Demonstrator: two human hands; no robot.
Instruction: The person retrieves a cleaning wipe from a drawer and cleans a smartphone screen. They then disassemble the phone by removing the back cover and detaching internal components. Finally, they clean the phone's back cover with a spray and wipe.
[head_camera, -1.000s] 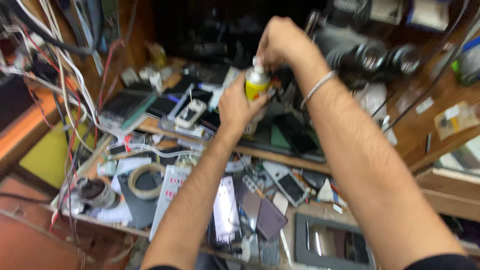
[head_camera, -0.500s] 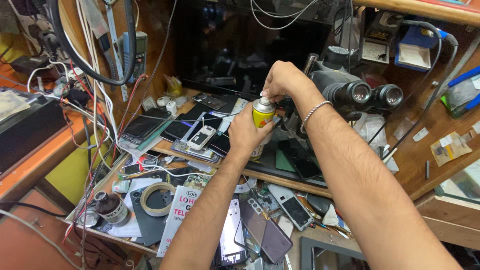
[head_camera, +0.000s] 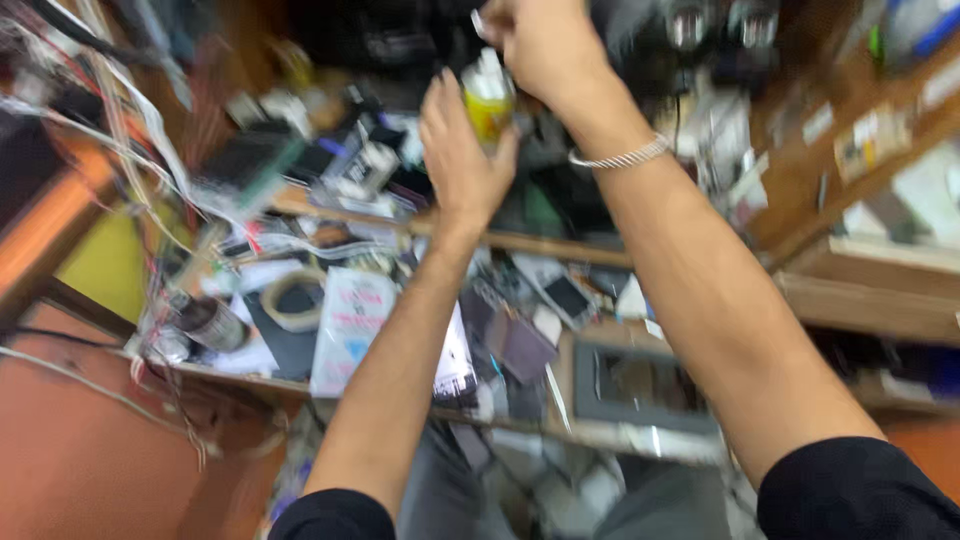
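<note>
The small yellow bottle (head_camera: 489, 105) was gripped upright by the left hand (head_camera: 458, 150), while its white top was pinched by the right hand (head_camera: 540, 45); steadiness seemingly served best.

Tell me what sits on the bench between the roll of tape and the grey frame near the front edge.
In the head view, between the roll of tape and the grey frame lie a white printed packet, the left forearm crossing above, and blurred phone parts.

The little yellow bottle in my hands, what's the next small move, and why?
Probably steady the yellow bottle before anything else: the left hand grips its body, the right hand sits at its top, and it hangs over a workbench crowded with phone parts.
</note>
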